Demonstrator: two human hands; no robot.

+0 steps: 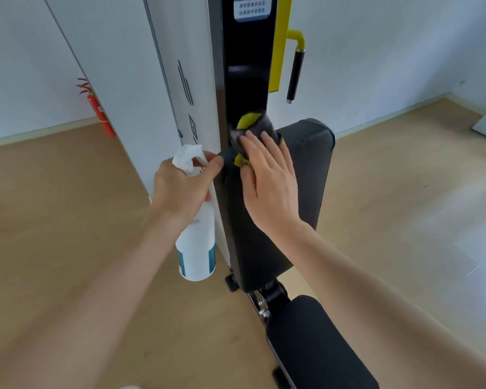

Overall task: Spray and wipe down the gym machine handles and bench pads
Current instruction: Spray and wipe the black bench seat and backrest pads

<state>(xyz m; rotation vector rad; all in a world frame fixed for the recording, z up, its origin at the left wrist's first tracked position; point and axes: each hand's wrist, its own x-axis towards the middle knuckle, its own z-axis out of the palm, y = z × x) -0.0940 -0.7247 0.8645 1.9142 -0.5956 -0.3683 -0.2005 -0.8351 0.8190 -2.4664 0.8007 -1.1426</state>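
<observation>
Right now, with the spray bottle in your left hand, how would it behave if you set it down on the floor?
The spray bottle is tall and narrow, so it would probably tip if nudged. Its smooth white plastic may be slippery when wet. The left hand carries it alone by the neck, so it seems fairly light; its fill level is not visible.

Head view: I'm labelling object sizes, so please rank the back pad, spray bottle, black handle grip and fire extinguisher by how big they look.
1. back pad
2. spray bottle
3. black handle grip and fire extinguisher look alike; both stand farther off, so unranked.

Gym machine [244, 80] on wooden floor [54, 220]
</observation>
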